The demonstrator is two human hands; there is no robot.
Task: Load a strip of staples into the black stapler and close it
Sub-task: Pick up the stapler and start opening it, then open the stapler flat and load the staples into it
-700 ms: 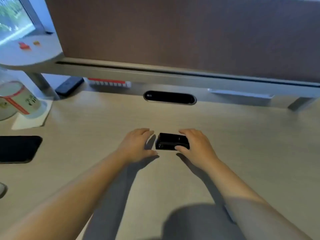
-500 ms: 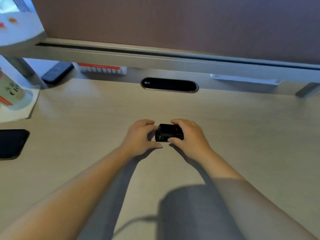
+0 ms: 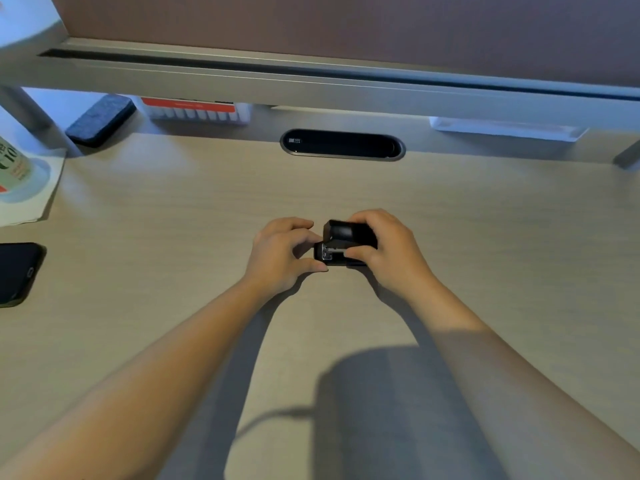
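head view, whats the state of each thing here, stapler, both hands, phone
small black stapler: on the desk, top cover lifted partly open, metal channel showing
right hand: gripping the stapler, thumb in front, fingers over the top
left hand: curled at the stapler's left end, thumb touching the base
black phone: flat on the desk, screen dark

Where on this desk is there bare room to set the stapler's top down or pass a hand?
Bare desk lies right of the right hand, and between the black stapler and the cable grommet. The left hand also has open wood out to the phone. Crowded: the far left corner, with cup, napkin, grey pad.
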